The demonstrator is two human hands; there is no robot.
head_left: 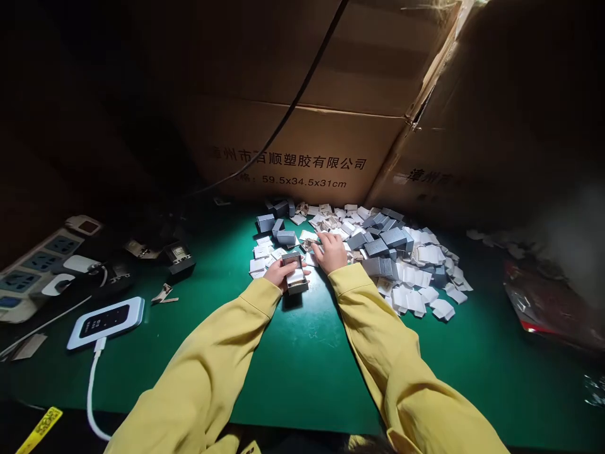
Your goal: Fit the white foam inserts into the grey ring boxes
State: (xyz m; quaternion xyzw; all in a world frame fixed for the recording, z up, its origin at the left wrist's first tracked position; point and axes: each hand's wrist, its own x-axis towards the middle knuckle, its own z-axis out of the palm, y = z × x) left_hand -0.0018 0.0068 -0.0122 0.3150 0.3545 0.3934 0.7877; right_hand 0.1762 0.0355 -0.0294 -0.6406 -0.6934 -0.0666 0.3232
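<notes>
The left hand holds a small grey box. Its fingers are clamped on the box, with the thumb over the left edge and fingertips peeking out on the right side. The inside of the box shows, and a white piece sits in it, right by the thumb. I cannot tell if the box touches the green table under the fingers.

The right hand is to the right of the left fingers and a bit past them. Its fingers are bent, and the thumb and first finger look a little apart. I cannot tell if they touch or pinch anything. Small brown and white bits lie just by these fingertips.

To the right of the right fingers is a big heap of white pieces, with lots of grey boxes mixed in. Well to the left of the left fingers lies a white gadget with a cord. Past all the fingers, a big cardboard box stands like a wall.

My guess is that the step now is picking out a bit while the left hand holds the box. If so, the next move calls for a light, careful pinch by the right fingers on just one bit, with the left fingers holding the box steady
</notes>
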